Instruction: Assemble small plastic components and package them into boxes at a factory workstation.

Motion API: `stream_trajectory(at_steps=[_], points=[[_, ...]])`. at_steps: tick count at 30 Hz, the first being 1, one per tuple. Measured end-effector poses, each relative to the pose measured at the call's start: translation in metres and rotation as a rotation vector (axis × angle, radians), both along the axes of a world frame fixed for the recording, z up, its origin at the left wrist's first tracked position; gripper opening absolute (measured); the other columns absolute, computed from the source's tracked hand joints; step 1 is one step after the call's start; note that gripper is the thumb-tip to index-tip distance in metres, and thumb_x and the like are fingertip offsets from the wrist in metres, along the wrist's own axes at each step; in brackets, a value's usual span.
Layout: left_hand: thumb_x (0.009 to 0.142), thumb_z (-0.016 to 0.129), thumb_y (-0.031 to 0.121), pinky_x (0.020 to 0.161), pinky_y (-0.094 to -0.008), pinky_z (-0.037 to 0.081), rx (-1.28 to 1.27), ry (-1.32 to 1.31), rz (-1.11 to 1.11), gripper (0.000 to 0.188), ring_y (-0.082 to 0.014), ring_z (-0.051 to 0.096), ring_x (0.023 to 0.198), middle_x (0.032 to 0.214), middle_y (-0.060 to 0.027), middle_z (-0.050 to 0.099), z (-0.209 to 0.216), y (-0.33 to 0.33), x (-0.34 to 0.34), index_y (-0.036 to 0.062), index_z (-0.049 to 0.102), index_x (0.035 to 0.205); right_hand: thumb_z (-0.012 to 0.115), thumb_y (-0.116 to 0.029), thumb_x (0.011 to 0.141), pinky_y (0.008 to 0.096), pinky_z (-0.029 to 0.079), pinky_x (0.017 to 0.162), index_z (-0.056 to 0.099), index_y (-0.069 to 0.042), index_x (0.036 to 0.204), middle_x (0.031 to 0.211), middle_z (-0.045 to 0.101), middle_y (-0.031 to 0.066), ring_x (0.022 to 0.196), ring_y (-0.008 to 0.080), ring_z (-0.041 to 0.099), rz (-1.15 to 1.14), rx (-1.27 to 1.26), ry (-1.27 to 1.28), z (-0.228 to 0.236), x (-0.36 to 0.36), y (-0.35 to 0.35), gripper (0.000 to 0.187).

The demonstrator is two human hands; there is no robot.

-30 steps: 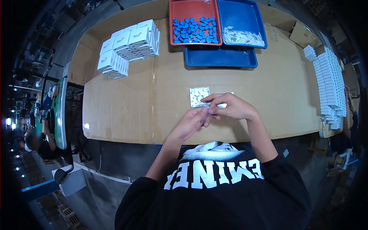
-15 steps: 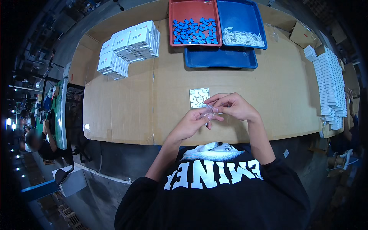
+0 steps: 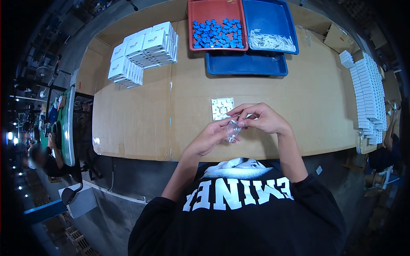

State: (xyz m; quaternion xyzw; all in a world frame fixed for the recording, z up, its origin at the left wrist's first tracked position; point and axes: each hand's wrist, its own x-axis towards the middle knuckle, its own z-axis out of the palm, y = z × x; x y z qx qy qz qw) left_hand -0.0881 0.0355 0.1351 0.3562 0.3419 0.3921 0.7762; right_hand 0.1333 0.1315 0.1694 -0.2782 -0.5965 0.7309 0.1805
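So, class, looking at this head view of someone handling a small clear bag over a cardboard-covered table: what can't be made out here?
- Contents of the small clear bag: too small, partly covered by the left hand and right hand.
- Detail on the white square plate: too small.
- White pieces in the blue tray: too small to identify.
- Red tray: far end cut by the top edge.
- White box row: bent at the fisheye rim.

I see a long workbench (image 3: 128, 123) covered in brown cardboard, running away ahead of the hands. Below its near edge lies a grey concrete floor (image 3: 119, 179). Far to the left of the hands the room is dim, dotted with small bright lights (image 3: 13, 138), and another person (image 3: 40, 158) sits beside a green-topped table (image 3: 68, 123).
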Motion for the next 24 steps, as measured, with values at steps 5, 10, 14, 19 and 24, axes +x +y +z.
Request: stream_trajectory(at_steps=[5, 10, 14, 19, 24], points=[[0.110, 0.050, 0.040, 0.091, -0.0387, 0.061, -0.142, -0.121, 0.073, 0.051, -0.0273, 0.074, 0.103, 0.118, -0.0163, 0.071, -0.023, 0.005, -0.002, -0.0034, 0.057, 0.135, 0.072, -0.002, 0.092, 0.0331, 0.055, 0.092, 0.077, 0.001, 0.096, 0.134, 0.068, 0.0126, 0.110, 0.0191, 0.067, 0.061, 0.130, -0.022, -0.006, -0.002, 0.003, 0.007], [0.111, 0.048, 0.042, 0.090, -0.0389, 0.061, -0.265, -0.167, 0.026, 0.049, -0.0260, 0.074, 0.098, 0.116, -0.0154, 0.071, -0.016, 0.009, -0.001, -0.0015, 0.061, 0.127, 0.072, 0.000, 0.091, 0.0355, 0.054, 0.099, 0.077, 0.002, 0.098, 0.136, 0.067, 0.0139, 0.119, 0.0224, 0.065, 0.071, 0.134, -0.043, -0.007, -0.002, 0.003, 0.009], [0.110, 0.050, 0.042, 0.092, -0.0394, 0.060, -0.265, -0.212, 0.017, 0.047, -0.0241, 0.074, 0.097, 0.115, -0.0145, 0.072, -0.025, 0.007, -0.001, -0.0007, 0.063, 0.124, 0.072, 0.000, 0.090, 0.0374, 0.050, 0.104, 0.077, 0.001, 0.096, 0.136, 0.067, 0.0146, 0.122, 0.0252, 0.065, 0.086, 0.217, -0.036, -0.009, -0.002, 0.006, 0.008], [0.106, 0.060, 0.040, 0.090, -0.0369, 0.059, -0.281, -0.181, 0.123, 0.043, -0.0198, 0.072, 0.094, 0.106, -0.0093, 0.072, -0.029, 0.009, 0.003, 0.0015, 0.065, 0.123, 0.072, 0.001, 0.089, 0.0375, 0.049, 0.106, 0.077, 0.000, 0.096, 0.136, 0.066, 0.0152, 0.124, 0.0260, 0.064, 0.076, 0.191, -0.022, -0.009, -0.002, 0.007, 0.009], [0.107, 0.058, 0.038, 0.093, -0.0397, 0.059, -0.270, -0.229, 0.061, 0.040, -0.0206, 0.072, 0.097, 0.110, -0.0102, 0.072, -0.033, 0.010, -0.001, 0.0025, 0.064, 0.123, 0.064, -0.015, 0.104, 0.0379, 0.049, 0.104, 0.077, 0.003, 0.101, 0.138, 0.065, 0.0157, 0.124, 0.0263, 0.063, 0.078, 0.078, -0.024, -0.012, -0.007, 0.012, 0.023]])
